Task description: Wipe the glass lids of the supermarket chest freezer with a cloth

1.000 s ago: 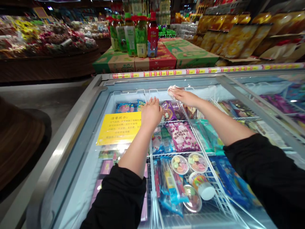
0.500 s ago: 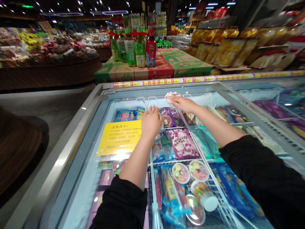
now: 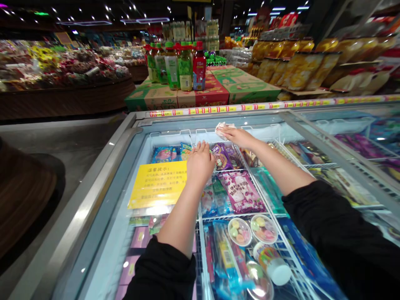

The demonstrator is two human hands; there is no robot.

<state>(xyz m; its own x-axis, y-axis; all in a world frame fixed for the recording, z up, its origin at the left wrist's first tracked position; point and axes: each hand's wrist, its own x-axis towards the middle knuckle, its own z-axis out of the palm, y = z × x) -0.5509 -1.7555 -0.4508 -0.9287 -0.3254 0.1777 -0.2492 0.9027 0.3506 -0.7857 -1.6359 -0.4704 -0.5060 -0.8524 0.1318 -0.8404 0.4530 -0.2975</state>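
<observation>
My right hand (image 3: 238, 136) reaches to the far side of the freezer's glass lid and presses a crumpled white cloth (image 3: 223, 128) against it. My left hand (image 3: 201, 160) lies flat on the glass, fingers stretched forward, just right of a yellow paper notice (image 3: 158, 183) with printed writing. Nothing shows in the left hand. Under the glass, wire baskets hold purple ice cream packets (image 3: 241, 191), blue packets (image 3: 164, 154) and round clear-lidded cups (image 3: 239, 231).
A metal frame (image 3: 103, 166) edges the lid on the left, and a price-label strip (image 3: 218, 110) runs along the back. Behind it, green and red bottles (image 3: 185, 68) stand on cartons (image 3: 250, 85). Jars of yellow fruit (image 3: 300, 68) are stacked at the back right.
The view has shifted slightly, so the scene sits a little lower. Both hands stay in nearly the same places on the glass, with the cloth still under the right hand.
</observation>
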